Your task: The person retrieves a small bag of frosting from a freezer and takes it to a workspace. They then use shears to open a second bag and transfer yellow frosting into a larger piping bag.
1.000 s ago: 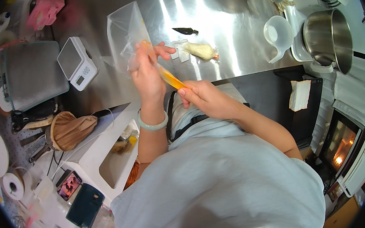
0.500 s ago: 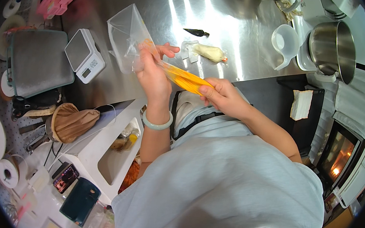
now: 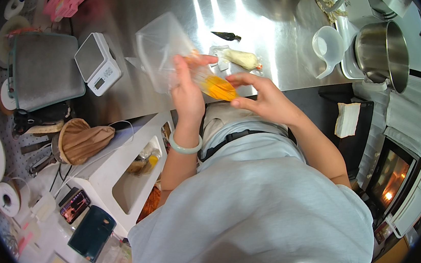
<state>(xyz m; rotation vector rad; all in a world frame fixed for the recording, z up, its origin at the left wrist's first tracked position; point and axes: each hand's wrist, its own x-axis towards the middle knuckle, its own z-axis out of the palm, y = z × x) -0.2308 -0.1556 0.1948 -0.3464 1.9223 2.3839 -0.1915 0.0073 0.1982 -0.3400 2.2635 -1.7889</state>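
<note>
A clear plastic piping bag with yellow-orange filling in its lower end hangs over the front edge of the steel table. My left hand is closed around the bag's middle, one finger stretched out to the right. Close by the filled end, my right hand has its thumb and fingers apart; whether they touch the plastic I cannot tell. Beyond the hands lies a second piping bag with pale cream filling, next to a crumpled white tissue. A small bag with dark filling lies farther back.
To the left stand a white digital scale and a grey glass-edged board. A translucent jug and a steel pot occupy the right. Below the scale are a cloth strainer and a white bin.
My right hand has loosened from the filled end and its fingers have spread. The left hand and the bag have shifted slightly right, and the yellow part looks shorter and rounder.
</note>
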